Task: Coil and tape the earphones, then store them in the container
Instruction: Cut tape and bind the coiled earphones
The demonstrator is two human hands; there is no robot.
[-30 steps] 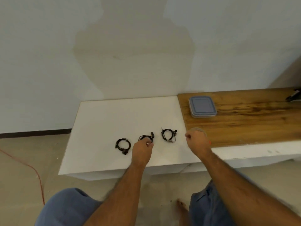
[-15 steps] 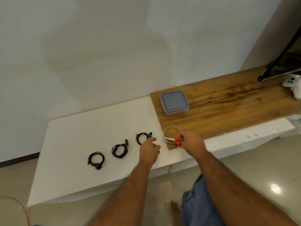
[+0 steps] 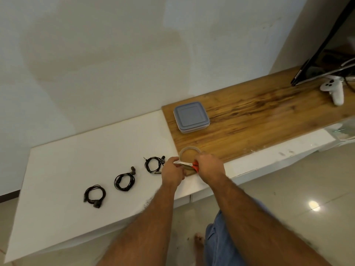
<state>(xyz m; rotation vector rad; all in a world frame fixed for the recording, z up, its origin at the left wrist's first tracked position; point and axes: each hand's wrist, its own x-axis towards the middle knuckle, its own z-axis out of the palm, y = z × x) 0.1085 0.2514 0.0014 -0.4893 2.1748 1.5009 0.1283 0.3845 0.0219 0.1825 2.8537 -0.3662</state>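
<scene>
**Hands meet over the tape roll**

At the near edge of the desk, where white top meets wood, both hands work over the tape roll. The right hand grips red-handled scissors, blades pointing toward the left hand. The left hand's fingers are curled at the blade tips; whether they pinch tape there I cannot tell. The roll lies flat just behind the hands, partly hidden by them.

Left of the roll, three coiled black earphones lie in a row on the white top: one just beside the left hand, a second farther left, a third farthest left and nearest the front edge. Behind the roll, on the wood, sits the container, its grey lid on. Far right of the roll, a white controller lies below a dark screen.
</scene>
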